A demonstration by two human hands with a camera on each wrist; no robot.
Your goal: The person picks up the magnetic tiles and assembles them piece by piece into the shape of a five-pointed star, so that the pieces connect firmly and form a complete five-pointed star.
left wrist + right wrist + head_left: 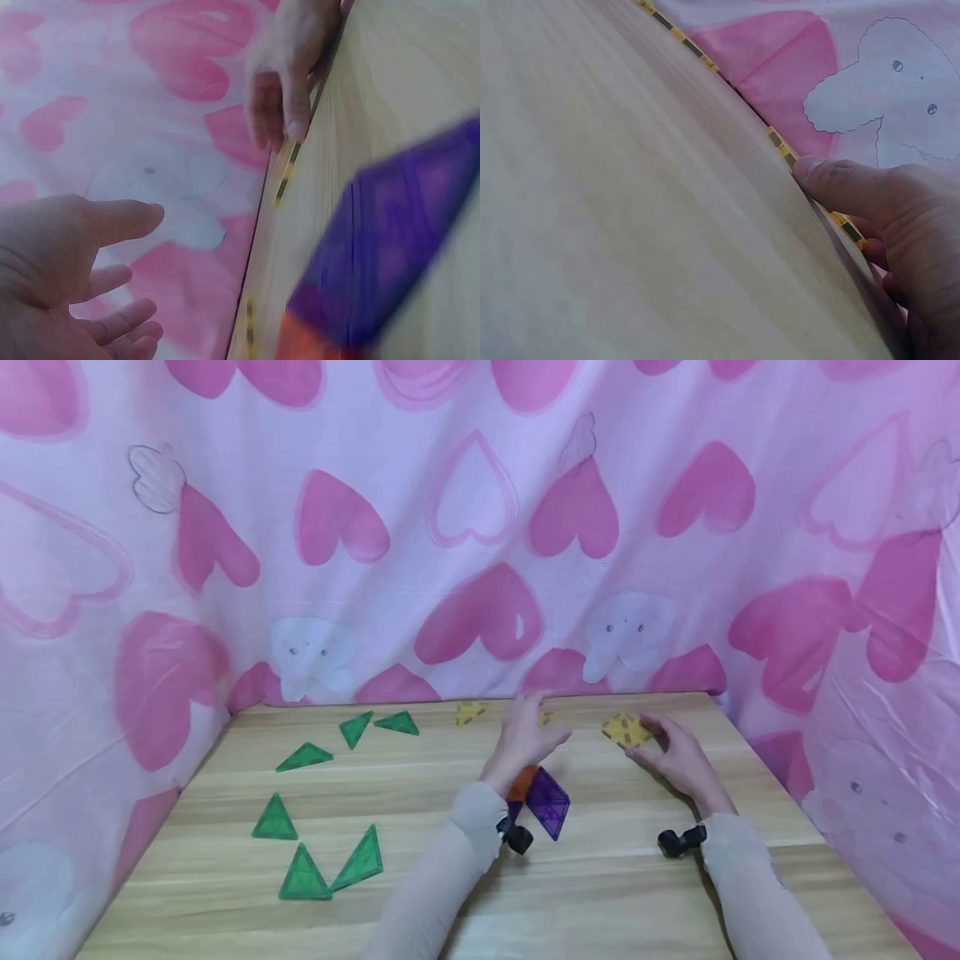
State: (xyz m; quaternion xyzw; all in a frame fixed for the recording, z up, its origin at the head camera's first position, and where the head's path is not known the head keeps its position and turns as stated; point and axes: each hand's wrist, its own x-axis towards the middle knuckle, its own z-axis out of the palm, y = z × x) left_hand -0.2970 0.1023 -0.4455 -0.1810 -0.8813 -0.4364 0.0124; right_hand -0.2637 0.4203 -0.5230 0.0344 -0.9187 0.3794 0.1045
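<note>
In the head view my right hand (678, 756) holds a yellow magnetic tile (621, 729) near the table's back edge, thumb on one side and fingers on the other. The right wrist view shows the thumb on that yellow tile (781, 148), seen edge-on. My left hand (522, 737) is raised over the table with fingers spread and nothing in its grasp. Beneath its wrist lie an orange tile (521, 783) and a purple diamond-shaped tile (549, 806), partly covered by the arm. Another yellow tile (548, 718) peeks out behind the left hand.
A yellow triangular tile (469, 714) lies at the back, left of my left hand. Several green triangular tiles, such as one near the front (305, 877), are scattered over the left half of the wooden table (600, 902). A pink heart-patterned curtain (480, 610) hangs behind.
</note>
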